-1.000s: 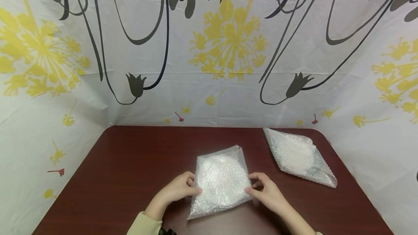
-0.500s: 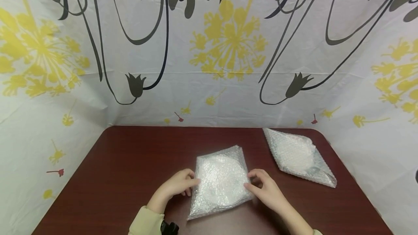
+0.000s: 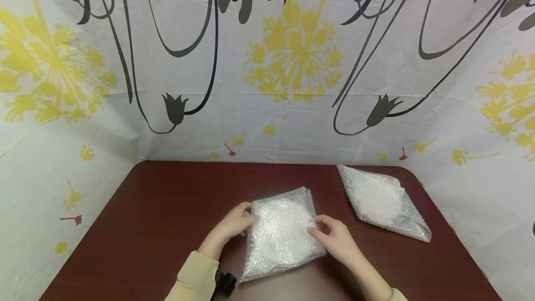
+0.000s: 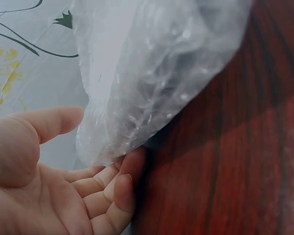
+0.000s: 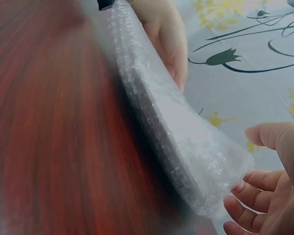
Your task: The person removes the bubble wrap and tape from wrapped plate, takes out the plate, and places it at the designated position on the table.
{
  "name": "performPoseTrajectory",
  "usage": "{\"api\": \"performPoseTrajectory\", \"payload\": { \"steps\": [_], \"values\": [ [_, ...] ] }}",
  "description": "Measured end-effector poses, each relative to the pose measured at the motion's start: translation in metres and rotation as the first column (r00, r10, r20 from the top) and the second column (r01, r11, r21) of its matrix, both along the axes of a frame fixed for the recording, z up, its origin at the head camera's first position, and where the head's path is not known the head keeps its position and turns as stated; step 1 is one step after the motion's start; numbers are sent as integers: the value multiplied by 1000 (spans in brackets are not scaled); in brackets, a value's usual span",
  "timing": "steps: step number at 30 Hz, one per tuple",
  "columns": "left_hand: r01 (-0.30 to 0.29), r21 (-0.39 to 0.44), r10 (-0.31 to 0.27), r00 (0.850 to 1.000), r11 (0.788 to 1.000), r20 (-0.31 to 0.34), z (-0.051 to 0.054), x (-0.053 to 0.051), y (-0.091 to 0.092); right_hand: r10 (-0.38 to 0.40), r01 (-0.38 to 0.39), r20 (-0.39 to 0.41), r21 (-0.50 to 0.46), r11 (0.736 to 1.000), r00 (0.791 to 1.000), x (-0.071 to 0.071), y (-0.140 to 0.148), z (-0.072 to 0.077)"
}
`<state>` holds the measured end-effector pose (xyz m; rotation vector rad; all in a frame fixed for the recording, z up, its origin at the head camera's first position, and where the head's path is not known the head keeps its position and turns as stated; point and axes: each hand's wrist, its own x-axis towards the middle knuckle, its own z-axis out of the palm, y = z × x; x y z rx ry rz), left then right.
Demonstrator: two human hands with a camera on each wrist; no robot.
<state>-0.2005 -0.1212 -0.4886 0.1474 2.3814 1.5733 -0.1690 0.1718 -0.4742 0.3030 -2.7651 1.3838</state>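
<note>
A flat package in clear bubble wrap (image 3: 284, 233), with a pale round shape inside, lies between the two hands. My left hand (image 3: 234, 222) is at its left edge; in the left wrist view the fingers of that hand (image 4: 63, 176) touch the lower edge of the wrap (image 4: 152, 73), the thumb beside it. At the right edge is my right hand (image 3: 338, 240). The right wrist view shows this hand (image 5: 279, 176) with fingertips against the wrap's corner (image 5: 186, 142) and the thumb raised apart from it.
A second bubble-wrapped package (image 3: 380, 199) lies at the back right of the dark red table (image 3: 167, 208). White cloth with grey and yellow plant patterns (image 3: 259, 120) stands behind and beside the table. A black band (image 3: 225, 282) is on the left wrist.
Both hands have moved up along the sides of the package, away from the body, the left one further. The package has stayed in nearly the same place.
</note>
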Motion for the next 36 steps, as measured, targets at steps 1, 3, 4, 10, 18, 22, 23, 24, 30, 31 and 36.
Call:
{"api": "performPoseTrajectory", "payload": {
  "steps": [1,3,4,10,18,22,23,24,30,31,36],
  "values": [
    [-2,-3,2,1000,1000,3,-1,-1,1,-1,1,-2,0,1000,1000,-1,-1,0],
    [-7,-7,7,1000,1000,12,-1,-3,1,-2,2,-12,1,1000,1000,-2,-1,1],
    [-11,-9,11,1000,1000,16,-1,-4,1,-3,3,-16,2,1000,1000,-3,-2,1],
    [-20,-39,21,1000,999,16,-2,-7,1,12,-12,-14,6,1000,1000,-10,-7,1],
    [-28,-63,28,1000,998,8,-2,-9,4,62,-63,43,33,997,997,-23,-22,8],
    [-42,-76,43,999,996,4,-2,-9,6,107,-110,45,91,990,993,-30,-28,13],
    [-47,-82,47,999,996,1,-2,-10,6,120,-124,45,108,986,992,-32,-29,14],
    [-49,-88,49,999,995,-3,-2,-10,7,134,-139,45,122,983,990,-34,-30,15],
    [-55,-109,54,998,993,-8,-4,-11,8,179,-185,48,188,965,983,-43,-37,19],
    [-54,-111,54,999,992,-5,-4,-12,8,179,-185,48,198,963,983,-44,-38,19],
    [-48,-121,50,999,991,10,-4,-12,7,190,-198,59,192,961,980,-47,-46,20]
  ]
}}
